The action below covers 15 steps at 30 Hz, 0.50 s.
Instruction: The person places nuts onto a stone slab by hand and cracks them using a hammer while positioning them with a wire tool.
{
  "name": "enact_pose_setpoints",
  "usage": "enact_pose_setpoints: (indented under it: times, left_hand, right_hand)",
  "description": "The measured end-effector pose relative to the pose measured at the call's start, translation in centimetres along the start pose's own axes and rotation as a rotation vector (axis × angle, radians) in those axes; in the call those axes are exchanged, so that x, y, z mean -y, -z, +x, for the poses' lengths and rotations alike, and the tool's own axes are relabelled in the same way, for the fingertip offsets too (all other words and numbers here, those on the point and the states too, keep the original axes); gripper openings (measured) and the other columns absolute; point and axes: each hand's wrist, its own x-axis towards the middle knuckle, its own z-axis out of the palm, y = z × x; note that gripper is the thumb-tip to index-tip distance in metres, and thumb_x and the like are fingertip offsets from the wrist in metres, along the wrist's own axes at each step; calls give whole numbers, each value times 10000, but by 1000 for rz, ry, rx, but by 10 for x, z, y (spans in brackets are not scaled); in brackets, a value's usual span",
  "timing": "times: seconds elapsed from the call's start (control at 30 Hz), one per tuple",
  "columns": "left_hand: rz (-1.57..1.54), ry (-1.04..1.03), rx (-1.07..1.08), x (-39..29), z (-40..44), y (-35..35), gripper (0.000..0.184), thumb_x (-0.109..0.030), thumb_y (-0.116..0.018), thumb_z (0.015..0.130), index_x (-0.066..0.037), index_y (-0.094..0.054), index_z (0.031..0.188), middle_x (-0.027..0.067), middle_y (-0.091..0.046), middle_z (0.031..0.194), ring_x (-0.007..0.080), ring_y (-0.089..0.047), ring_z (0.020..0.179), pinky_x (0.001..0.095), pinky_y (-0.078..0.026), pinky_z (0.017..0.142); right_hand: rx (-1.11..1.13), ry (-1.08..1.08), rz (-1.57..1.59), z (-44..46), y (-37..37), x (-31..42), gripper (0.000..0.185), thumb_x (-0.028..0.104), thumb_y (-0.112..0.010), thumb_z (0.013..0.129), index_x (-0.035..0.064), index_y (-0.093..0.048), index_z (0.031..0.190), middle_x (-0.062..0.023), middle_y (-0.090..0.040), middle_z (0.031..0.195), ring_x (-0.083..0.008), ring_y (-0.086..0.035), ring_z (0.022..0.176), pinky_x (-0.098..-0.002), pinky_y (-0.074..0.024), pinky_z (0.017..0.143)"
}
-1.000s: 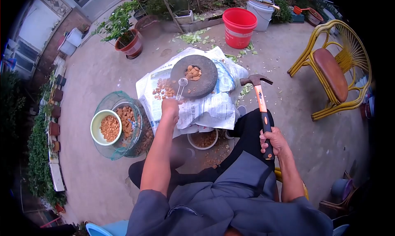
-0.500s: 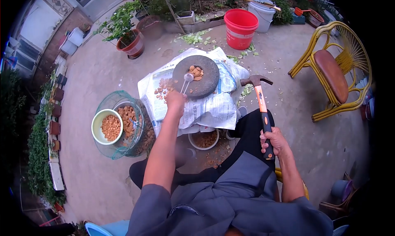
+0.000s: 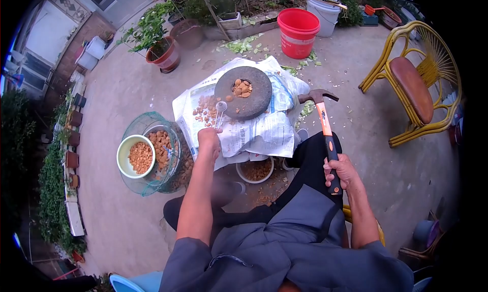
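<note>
My left hand (image 3: 209, 141) is closed on the handle of a small wire tool (image 3: 221, 107) with a round coiled head, at the lower left edge of a round grey stone (image 3: 254, 108). Brown shelled pieces (image 3: 242, 88) lie in the stone's central hollow. More broken brown pieces (image 3: 205, 110) are spread on the newspaper (image 3: 258, 135) left of the stone. My right hand (image 3: 340, 172) grips a hammer (image 3: 324, 120) by its black and orange handle, head up, over my right thigh and apart from the stone.
At left, a pale green bowl (image 3: 120, 154) of brown pieces rests on a green mesh basket (image 3: 144, 189). A white bowl (image 3: 243, 177) sits below the newspaper. Beyond are a red bucket (image 3: 297, 44), a white bucket (image 3: 328, 17) and a potted plant (image 3: 166, 59). A yellow chair (image 3: 391, 78) stands right.
My left hand moved the wire tool up over the hollow, then back down and left to the stone's edge. The pieces in the hollow have shifted. My right hand still holds the hammer.
</note>
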Motion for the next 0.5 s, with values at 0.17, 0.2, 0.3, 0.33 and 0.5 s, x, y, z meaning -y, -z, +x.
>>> enact_pose_setpoints:
  times: [0.17,0.2,0.3,0.33,0.5]
  left_hand:
    - [-227,6,43,-3,2,-9,222,-179,-496,908,-24,-648,954,-54,-323,496,99,-254,353,286,-203,347]
    - [-169,-7,37,-8,1,-14,219,-169,-490,908,-22,-645,954,-52,-324,494,99,-254,353,286,-201,347]
    - [-62,2,42,-21,3,-27,159,-123,-525,892,-18,-641,921,-14,-374,520,131,-287,359,313,-209,345]
    - [-68,40,62,-16,13,-29,108,-98,-572,876,-16,-641,888,23,-422,548,162,-319,365,339,-222,341]
    - [8,74,113,-7,17,-27,105,-39,-556,905,-1,-653,913,103,-547,639,198,-372,411,398,-265,358]
  right_hand:
    - [-6,7,7,1,0,-1,110,14,-629,780,59,-530,791,-26,-497,581,-114,-483,436,-337,-482,433]
    - [-9,7,8,1,-1,-1,111,15,-630,779,59,-529,790,-27,-499,582,-115,-484,436,-337,-483,433]
    - [-36,26,-7,1,-4,0,112,10,-628,776,58,-527,779,-28,-502,584,-119,-486,431,-332,-480,424]
    - [-49,35,-15,0,-6,-2,112,8,-627,775,57,-526,775,-27,-503,585,-120,-486,429,-329,-478,420]
    - [-131,364,-341,-3,-31,-12,74,8,-613,794,34,-544,802,-33,-513,601,-129,-489,448,-313,-445,420]
